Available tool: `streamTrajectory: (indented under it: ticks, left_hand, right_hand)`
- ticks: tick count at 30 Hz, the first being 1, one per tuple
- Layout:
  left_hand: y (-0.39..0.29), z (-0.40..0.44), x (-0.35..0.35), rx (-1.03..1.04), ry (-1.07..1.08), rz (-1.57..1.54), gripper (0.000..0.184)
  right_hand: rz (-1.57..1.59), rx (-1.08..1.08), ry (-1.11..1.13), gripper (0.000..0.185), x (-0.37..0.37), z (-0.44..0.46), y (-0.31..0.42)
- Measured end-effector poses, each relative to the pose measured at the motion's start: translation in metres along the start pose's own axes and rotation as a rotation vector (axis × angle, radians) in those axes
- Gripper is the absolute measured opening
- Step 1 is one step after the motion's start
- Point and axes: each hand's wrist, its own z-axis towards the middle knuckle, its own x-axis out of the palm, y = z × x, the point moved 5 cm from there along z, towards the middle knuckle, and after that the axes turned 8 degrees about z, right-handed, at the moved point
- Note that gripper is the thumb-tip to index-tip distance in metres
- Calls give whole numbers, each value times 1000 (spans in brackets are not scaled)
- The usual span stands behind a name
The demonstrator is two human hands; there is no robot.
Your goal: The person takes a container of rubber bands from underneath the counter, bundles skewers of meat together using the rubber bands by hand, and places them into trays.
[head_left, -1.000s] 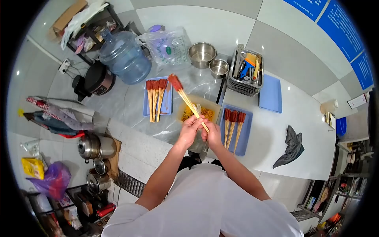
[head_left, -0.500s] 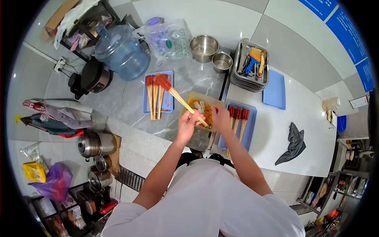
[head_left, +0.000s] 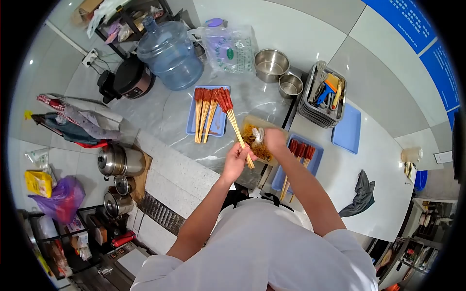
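My left hand (head_left: pixel 236 161) is closed around the bare stick ends of a bundle of meat skewers (head_left: pixel 233 121). Their red-coated tips point up and away, beside the left blue tray (head_left: pixel 221 130), where several similar skewers (head_left: pixel 206 109) lie. Beneath and right of the bundle stands a clear plastic container (head_left: pixel 250 120) with orange-yellow shreds and a whitish, crumpled piece (head_left: pixel 258 135) in it. My right hand (head_left: pixel 275 139) is at the container's right side with fingers curled; what they hold, if anything, is hidden. More skewers (head_left: pixel 307 151) rest on the right blue tray (head_left: pixel 316 165), partly behind my right forearm.
Two steel bowls (head_left: pixel 272 65) and a large water bottle (head_left: pixel 171 60) stand along the back. Stacked metal trays (head_left: pixel 315 109) carry utensils. An unused-looking blue tray (head_left: pixel 346 130) and a dark cloth (head_left: pixel 360 194) lie on the white counter. Pots (head_left: pixel 127 161) are at the left.
The view has shifted, so the scene sits further right. The skewer bundle in my left hand has swung to a steeper angle. My right hand stays by the container.
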Motion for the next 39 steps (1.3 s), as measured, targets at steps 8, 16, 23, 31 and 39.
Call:
streamTrajectory:
  ticks: [8,16,23,31,39]
  left_hand:
    - [-20,20,27,51,-126,-77,11]
    - [-40,21,68,4,-155,116,26]
    - [-38,25,78,-61,-5,40,21]
    - [-69,22,77,-1,126,-274,26]
    - [-53,22,71,92,-104,198,22]
  right_hand:
    - [1055,138,-140,26,-61,-52,-4]
    - [1510,105,-68,21,-100,-91,14]
    - [1936,116,-36,14,-99,-97,-3]
    - [2129,177,136,10,-47,-112,-4]
    - [1348,-9,-206,11,-91,-119,19]
